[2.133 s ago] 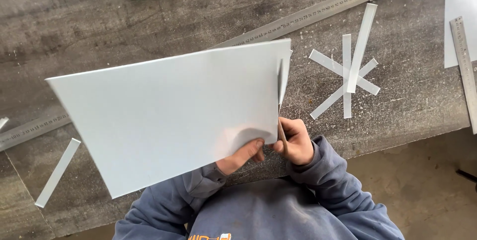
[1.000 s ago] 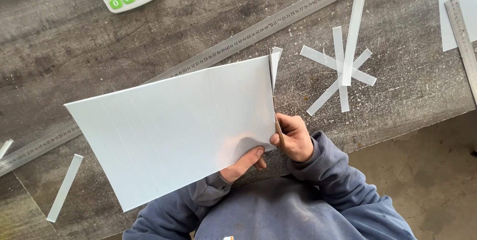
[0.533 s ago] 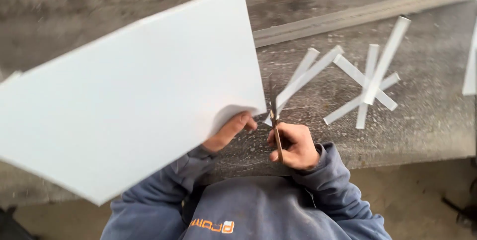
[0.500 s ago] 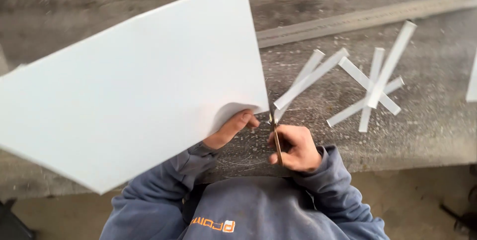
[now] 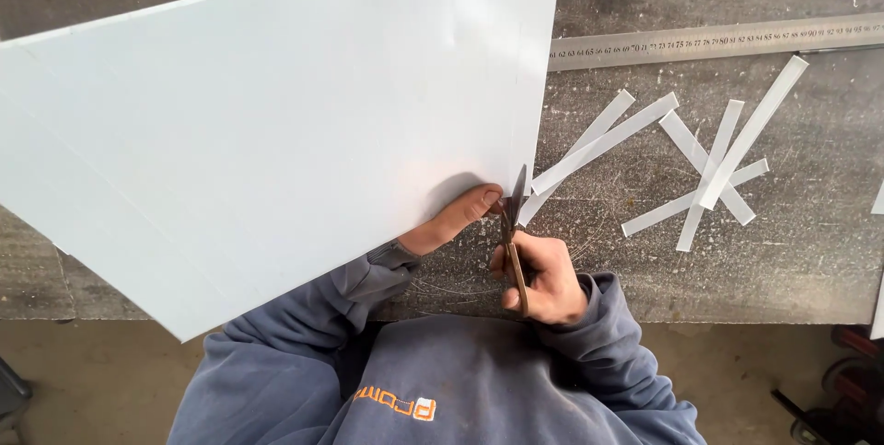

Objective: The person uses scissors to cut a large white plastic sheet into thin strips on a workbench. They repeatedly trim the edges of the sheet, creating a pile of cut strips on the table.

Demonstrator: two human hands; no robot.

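A large white sheet (image 5: 276,123) is held up above the dark workbench and fills the left and middle of the view. My left hand (image 5: 451,219) grips its lower right corner, thumb on top. My right hand (image 5: 543,275) holds a pair of scissors (image 5: 512,224), blades pointing up at the sheet's right edge. Two long white strips (image 5: 599,141) lie on the bench just to the right of the blades, beside the sheet's edge.
A long metal ruler (image 5: 718,40) lies across the bench at the top right. Several cut white strips (image 5: 723,164) lie crossed in a pile to the right. The bench's front edge (image 5: 737,312) runs just past my hands, floor below.
The sheet has come closer and higher in view, now covering the upper left. The calculator and left ruler are no longer seen. The scissors sit at the sheet's lower right edge as before.
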